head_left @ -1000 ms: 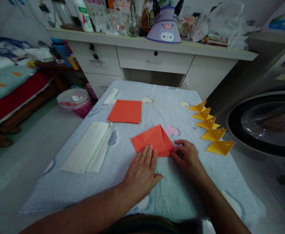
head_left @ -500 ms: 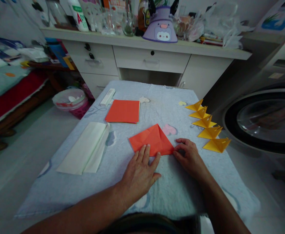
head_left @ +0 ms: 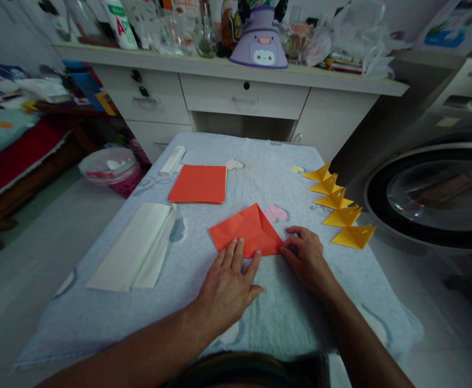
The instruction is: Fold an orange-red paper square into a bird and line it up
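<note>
A partly folded orange-red sheet of paper [head_left: 250, 226] lies on the cloth in front of me, one peak pointing away and creases across its face. My left hand [head_left: 230, 285] rests flat on its near edge with the fingers spread. At the paper's right corner is my right hand [head_left: 306, 258], its thumb and curled fingers closed on that corner and the index finger raised a little apart. Beyond the left hand sits a square stack of orange-red paper [head_left: 198, 184]. Several folded yellow paper pieces [head_left: 342, 216] stand in a row at the right.
A folded whitish sheet [head_left: 134, 248] lies on the left of the cloth-covered table [head_left: 110, 323]. A narrow white box [head_left: 173, 161] is near the far left corner. Drawers [head_left: 244, 97] stand behind, a washing machine [head_left: 434, 194] at right, a bin [head_left: 112, 170] at left.
The whole view has shifted slightly, so things sit a little further left. Both hands keep nearly the same places on the orange-red paper, and its folds look much the same.
</note>
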`<action>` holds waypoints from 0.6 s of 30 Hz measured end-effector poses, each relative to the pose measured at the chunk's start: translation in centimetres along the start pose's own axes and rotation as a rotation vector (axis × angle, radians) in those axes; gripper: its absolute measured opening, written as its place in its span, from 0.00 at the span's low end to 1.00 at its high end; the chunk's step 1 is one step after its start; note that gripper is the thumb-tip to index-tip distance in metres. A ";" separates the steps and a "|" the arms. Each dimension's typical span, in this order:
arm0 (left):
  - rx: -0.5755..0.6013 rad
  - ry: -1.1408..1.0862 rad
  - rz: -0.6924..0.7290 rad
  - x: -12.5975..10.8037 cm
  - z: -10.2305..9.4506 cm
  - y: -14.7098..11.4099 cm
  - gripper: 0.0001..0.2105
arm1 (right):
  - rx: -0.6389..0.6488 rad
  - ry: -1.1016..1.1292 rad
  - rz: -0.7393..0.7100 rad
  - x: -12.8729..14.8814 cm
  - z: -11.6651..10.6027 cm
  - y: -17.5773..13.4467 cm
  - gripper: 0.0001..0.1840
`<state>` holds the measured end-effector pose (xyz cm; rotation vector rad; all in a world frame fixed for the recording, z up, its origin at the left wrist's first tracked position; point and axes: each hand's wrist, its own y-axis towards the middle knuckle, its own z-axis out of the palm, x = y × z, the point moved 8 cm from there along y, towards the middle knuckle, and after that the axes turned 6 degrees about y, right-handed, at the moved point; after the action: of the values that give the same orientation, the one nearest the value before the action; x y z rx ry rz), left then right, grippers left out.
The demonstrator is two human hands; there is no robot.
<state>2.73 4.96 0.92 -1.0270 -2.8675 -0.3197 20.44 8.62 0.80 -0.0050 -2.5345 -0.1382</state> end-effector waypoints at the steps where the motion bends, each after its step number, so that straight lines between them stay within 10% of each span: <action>1: -0.004 -0.003 -0.001 0.0 0.0 0.0 0.32 | 0.001 -0.002 0.002 0.0 0.0 0.0 0.05; 18: -0.023 -0.141 0.137 -0.3 0.1 -0.2 0.28 | -0.015 -0.021 -0.017 -0.1 0.3 -0.1 0.06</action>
<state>2.87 4.61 0.72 -1.2919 -2.9016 -0.2816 20.34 8.53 0.54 0.0087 -2.5552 -0.1648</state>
